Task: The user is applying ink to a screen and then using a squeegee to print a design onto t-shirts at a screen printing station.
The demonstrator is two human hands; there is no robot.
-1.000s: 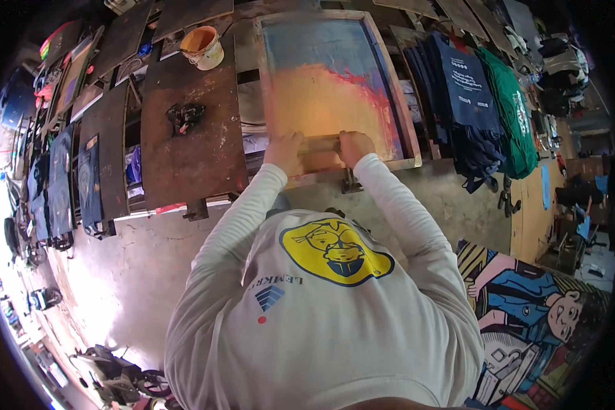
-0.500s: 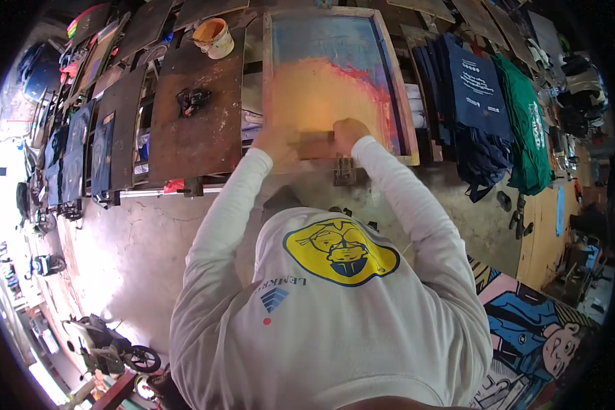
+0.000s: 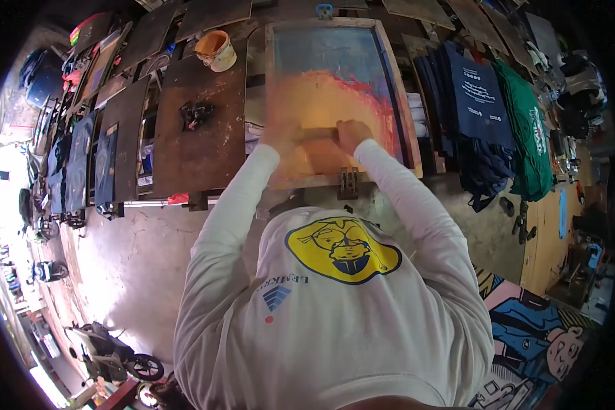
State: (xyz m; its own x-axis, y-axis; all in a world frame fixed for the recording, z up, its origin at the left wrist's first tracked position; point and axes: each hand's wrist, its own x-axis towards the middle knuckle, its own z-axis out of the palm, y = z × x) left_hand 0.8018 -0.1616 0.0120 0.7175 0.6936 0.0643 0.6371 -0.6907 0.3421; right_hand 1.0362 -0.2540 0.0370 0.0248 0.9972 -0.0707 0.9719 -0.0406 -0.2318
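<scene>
At left, a black lump and a stained bucket are borne by a dark board. Next, one end of a bar is enclosed by the curled, blurred left hand and the other by the curled right hand, the bar being held across the near part of a framed screen. At right, blue garments and green garments are piled.

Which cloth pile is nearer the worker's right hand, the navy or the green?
The navy pile: it hangs between the wooden frame and the green pile, which is farther right.
</scene>
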